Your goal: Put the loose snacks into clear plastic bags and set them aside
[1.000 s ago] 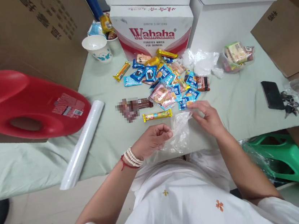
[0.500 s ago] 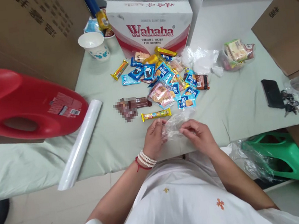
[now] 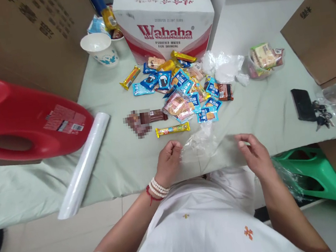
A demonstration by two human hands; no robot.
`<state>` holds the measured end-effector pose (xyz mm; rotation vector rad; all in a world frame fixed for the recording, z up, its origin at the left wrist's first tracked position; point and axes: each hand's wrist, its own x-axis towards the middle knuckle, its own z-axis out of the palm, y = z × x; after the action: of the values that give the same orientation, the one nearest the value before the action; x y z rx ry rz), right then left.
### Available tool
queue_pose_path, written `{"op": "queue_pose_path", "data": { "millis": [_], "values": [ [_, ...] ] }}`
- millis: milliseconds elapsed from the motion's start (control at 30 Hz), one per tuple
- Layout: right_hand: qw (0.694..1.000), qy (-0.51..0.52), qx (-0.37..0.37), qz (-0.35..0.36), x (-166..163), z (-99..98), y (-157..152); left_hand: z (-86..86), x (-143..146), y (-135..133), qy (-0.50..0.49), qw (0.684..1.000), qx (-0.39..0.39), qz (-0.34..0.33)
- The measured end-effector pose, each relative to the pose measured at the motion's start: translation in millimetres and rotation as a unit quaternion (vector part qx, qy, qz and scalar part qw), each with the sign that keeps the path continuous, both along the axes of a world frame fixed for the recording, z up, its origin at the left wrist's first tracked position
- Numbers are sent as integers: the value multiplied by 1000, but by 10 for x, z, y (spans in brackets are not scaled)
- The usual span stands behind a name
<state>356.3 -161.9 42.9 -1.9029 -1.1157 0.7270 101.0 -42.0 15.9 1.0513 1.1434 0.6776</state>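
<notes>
A clear plastic bag point(image 3: 209, 147) is stretched between my two hands over the near edge of the pale green table point(image 3: 123, 164). My left hand point(image 3: 168, 159), with bead bracelets at the wrist, pinches the bag's left side. My right hand point(image 3: 254, 154) pinches its right side, fingers curled. Just beyond the bag lies a yellow candy bar point(image 3: 172, 130). Behind that sits a heap of wrapped snacks point(image 3: 182, 89) in blue, yellow and pink.
A roll of clear bags point(image 3: 83, 165) and a big red jug point(image 3: 23, 117) lie at the left. At the back stand a Wahaha carton point(image 3: 166, 26) and a paper cup point(image 3: 99, 48). A filled snack bag point(image 3: 264, 61), phone point(image 3: 302, 104), keys point(image 3: 322, 115) are at right.
My hands were close together on the bag; now they have drawn apart, the right hand moving rightward, spreading the bag wide. The view shifted slightly.
</notes>
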Motion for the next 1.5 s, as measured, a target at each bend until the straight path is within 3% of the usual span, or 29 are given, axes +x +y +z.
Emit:
{"op": "queue_pose_path", "data": {
  "millis": [133, 267, 433, 533, 600, 700, 800, 900, 967, 1067, 1167, 1233, 1300, 1367, 1433, 1500],
  "values": [
    [982, -123, 10, 144, -240, -8, 360, 72, 60, -136, 35, 996, 60, -55],
    [969, -159, -13, 189, -496, -172, 759, 73, -16, -256, 122, 980, 121, -102],
    [931, -228, 46, 281, -688, -97, 913, 42, -135, -205, 207, 957, 201, -1],
    [920, -212, 79, 320, -728, -5, 926, 22, -57, -61, 166, 970, 176, 0],
    [934, -182, 97, 293, -676, 7, 901, -2, 24, 36, 114, 988, 108, -13],
    [974, -91, 97, 181, -482, -67, 741, -26, 111, 118, 45, 998, 16, 44],
    [996, 28, 17, 83, -218, -166, 426, -12, 133, 119, -1, 994, -44, 105],
    [994, 44, -58, 80, 34, -154, 145, 16, 124, 80, -22, 995, -79, 59],
    [996, -16, -47, 80, 137, -79, 94, 27, 127, 46, -17, 997, -81, -1],
    [993, -54, -12, 107, 106, 24, 260, 45, 152, -6, 11, 997, -50, -63],
    [984, 46, -33, 170, -108, 4, 569, 91, 159, -51, 36, 991, -17, -128],
    [975, 136, -53, 167, -254, -72, 743, 129, 126, -68, 36, 984, -23, -176],
    [969, 213, -45, 120, -333, -163, 848, 150, 55, -71, 32, 981, -48, -186],
    [967, 250, -13, 43, -324, -243, 887, 147, -50, -63, 43, 984, -82, -150],
    [971, 236, 12, -27, -253, -304, 885, 131, -180, -54, 78, 984, -117, -111],
    [979, 193, 19, -63, -166, -347, 860, 128, -321, -58, 141, 981, -101, -88]
  ]
}}
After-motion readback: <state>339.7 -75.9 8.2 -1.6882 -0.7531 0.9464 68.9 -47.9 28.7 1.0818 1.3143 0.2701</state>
